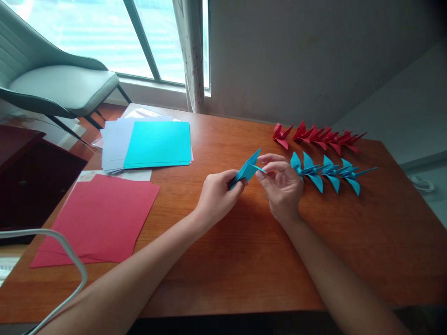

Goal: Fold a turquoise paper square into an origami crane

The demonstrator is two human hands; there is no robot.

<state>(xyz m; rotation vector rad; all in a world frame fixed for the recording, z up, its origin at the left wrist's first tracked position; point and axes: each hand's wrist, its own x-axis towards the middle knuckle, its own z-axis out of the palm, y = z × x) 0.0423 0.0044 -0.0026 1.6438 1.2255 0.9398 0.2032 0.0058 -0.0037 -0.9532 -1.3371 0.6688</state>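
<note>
A half-folded blue paper figure point(247, 169) is held above the wooden table point(244, 260) between both hands. My left hand point(217, 195) pinches its lower left end, fingers closed. My right hand point(281, 184) pinches a thin point on its right side with thumb and forefinger. Just right of my right hand lies a row of finished blue paper cranes point(328, 173). Behind them runs a row of red paper cranes point(319, 136).
A stack of turquoise and pale lilac sheets point(153, 144) lies at the table's back left, and red sheets point(101, 218) lie nearer at the left. A grey chair point(59, 83) stands by the window. A white cable point(66, 260) crosses the lower left corner.
</note>
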